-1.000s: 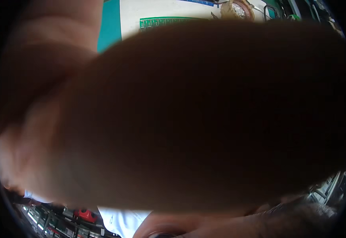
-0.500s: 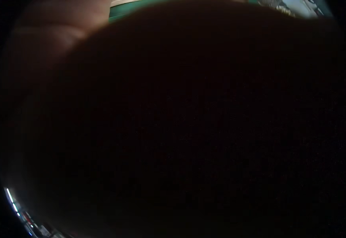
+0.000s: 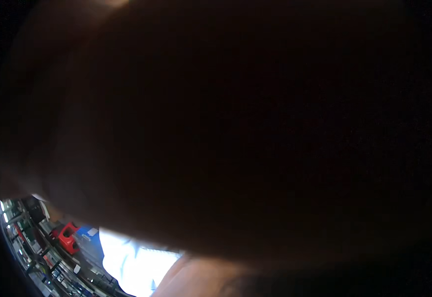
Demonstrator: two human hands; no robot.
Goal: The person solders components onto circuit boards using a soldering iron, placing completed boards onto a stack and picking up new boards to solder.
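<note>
Shelving [image 3: 38,252] and a red stool [image 3: 68,238] show more clearly, but the worktop and green circuit board have gone from view behind what is probably a hand [image 3: 226,123], its pose and grip impossible to tell.

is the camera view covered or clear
Mostly covered: what looks like a hand, dark and blurred, fills most of the picture; a white cloth and a red object show at lower left.

Bright white garment [image 3: 134,265], faintly bluish in its soft folds.
</note>
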